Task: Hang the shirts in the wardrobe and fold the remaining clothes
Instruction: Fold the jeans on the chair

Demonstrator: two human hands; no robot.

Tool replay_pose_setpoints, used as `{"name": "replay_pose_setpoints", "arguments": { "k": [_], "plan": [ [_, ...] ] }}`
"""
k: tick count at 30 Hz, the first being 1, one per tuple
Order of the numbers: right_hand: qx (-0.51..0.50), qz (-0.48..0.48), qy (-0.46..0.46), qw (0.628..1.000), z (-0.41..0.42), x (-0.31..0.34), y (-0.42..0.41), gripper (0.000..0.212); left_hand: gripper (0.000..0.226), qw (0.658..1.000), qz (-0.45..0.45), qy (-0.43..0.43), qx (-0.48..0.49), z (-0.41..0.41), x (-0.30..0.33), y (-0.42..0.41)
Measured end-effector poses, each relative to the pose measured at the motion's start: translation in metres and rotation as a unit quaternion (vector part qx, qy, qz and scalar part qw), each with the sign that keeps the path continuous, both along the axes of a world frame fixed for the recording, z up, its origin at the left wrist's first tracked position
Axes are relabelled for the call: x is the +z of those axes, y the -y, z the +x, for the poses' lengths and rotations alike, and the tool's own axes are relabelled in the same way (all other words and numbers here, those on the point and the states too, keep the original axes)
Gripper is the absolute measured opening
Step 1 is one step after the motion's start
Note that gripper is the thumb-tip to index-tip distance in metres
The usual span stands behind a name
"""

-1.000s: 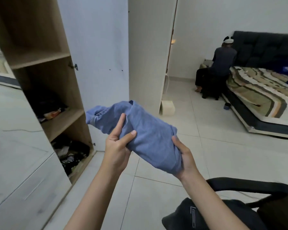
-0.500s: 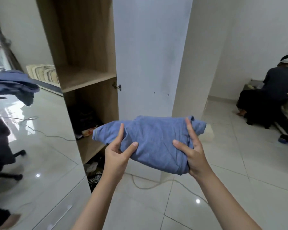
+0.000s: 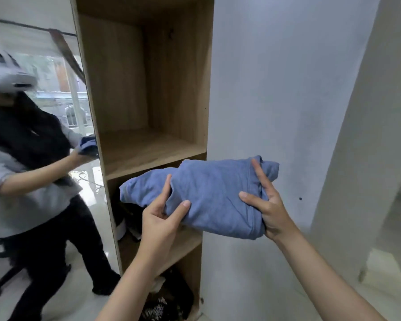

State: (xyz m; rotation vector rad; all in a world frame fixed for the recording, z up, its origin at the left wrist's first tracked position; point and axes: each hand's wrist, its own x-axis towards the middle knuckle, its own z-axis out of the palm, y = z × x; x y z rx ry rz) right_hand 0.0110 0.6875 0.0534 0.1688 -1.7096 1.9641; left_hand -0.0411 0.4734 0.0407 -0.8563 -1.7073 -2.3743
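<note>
A folded blue garment (image 3: 208, 195) is held in front of the open wooden wardrobe (image 3: 148, 89), just below its bare middle shelf (image 3: 148, 151). My left hand (image 3: 160, 218) grips the garment's left part, thumb on top and forefinger laid along a fold. My right hand (image 3: 266, 205) grips its right end, thumb and forefinger on top, the other fingers underneath. The garment hides part of the lower shelf.
The wardrobe's white door (image 3: 276, 112) stands open on the right. A mirror panel (image 3: 44, 158) on the left reflects a person with a headset holding the blue cloth. Dark clothes (image 3: 167, 302) lie in the bottom compartment; dark things sit on the lower shelf (image 3: 130, 218).
I have turned left and closer to the wardrobe. The garment, still held by both hands, has risen from the lower compartment's height to just under the bare middle shelf.
</note>
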Motion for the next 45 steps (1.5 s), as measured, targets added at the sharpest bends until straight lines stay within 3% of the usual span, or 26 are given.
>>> {"name": "replay_pose_setpoints", "arguments": {
  "k": [6,15,18,21,24,27,30,32,33,35,37,39,41,42,45],
  "plan": [
    [0.098,0.018,-0.04,0.994,-0.115,0.047,-0.041,0.076,0.062,0.994,0.029,-0.039,0.097,-0.072,0.044,-0.035],
    [0.217,0.036,-0.122,0.968,-0.278,0.123,-0.038,0.073,0.063,0.97,0.034,-0.139,0.195,-0.19,0.106,-0.031],
    [0.254,0.034,-0.056,0.965,-0.338,0.118,-0.033,0.074,0.064,0.97,0.022,-0.095,0.224,-0.225,0.09,-0.031],
    [0.209,0.129,0.038,0.969,-0.39,0.088,-0.034,0.078,0.057,0.964,-0.056,-0.007,0.258,-0.247,0.059,-0.033],
    [0.158,0.252,0.099,0.949,-0.417,0.052,-0.044,0.078,0.062,0.964,-0.146,0.03,0.222,-0.25,0.032,-0.033],
    [0.138,0.264,0.098,0.95,-0.426,0.044,-0.049,0.078,0.072,0.962,-0.195,0.084,0.173,-0.24,0.032,-0.036],
    [0.128,0.309,0.085,0.939,-0.431,0.052,-0.048,0.083,0.029,0.946,-0.246,0.155,0.142,-0.224,0.059,-0.041],
    [0.072,0.368,0.077,0.924,-0.43,0.057,-0.044,0.084,0.018,0.939,-0.234,0.131,0.214,-0.22,0.068,-0.044],
    [0.018,0.407,0.062,0.911,-0.427,0.058,-0.043,0.08,0.012,0.919,-0.25,0.059,0.299,-0.221,0.073,-0.044],
    [-0.036,0.419,-0.004,0.907,-0.412,0.058,-0.037,0.065,0.015,0.83,-0.297,-0.107,0.459,-0.224,0.082,-0.043],
    [0.021,0.394,-0.066,0.916,-0.397,0.054,-0.029,0.058,0.031,0.767,-0.35,-0.208,0.496,-0.234,0.091,-0.044],
    [0.075,0.446,-0.056,0.89,-0.387,0.044,-0.023,0.066,0.052,0.716,-0.507,-0.175,0.447,-0.256,0.089,-0.041],
    [0.06,0.566,-0.024,0.822,-0.382,0.033,-0.022,0.074,0.06,0.63,-0.677,-0.068,0.375,-0.276,0.073,-0.035],
    [0.046,0.607,-0.016,0.793,-0.382,0.029,-0.022,0.079,0.061,0.609,-0.713,-0.029,0.347,-0.282,0.062,-0.032],
    [0.033,0.649,-0.029,0.759,-0.384,0.023,-0.021,0.082,0.06,0.615,-0.711,-0.007,0.341,-0.287,0.04,-0.026]
  ]
}}
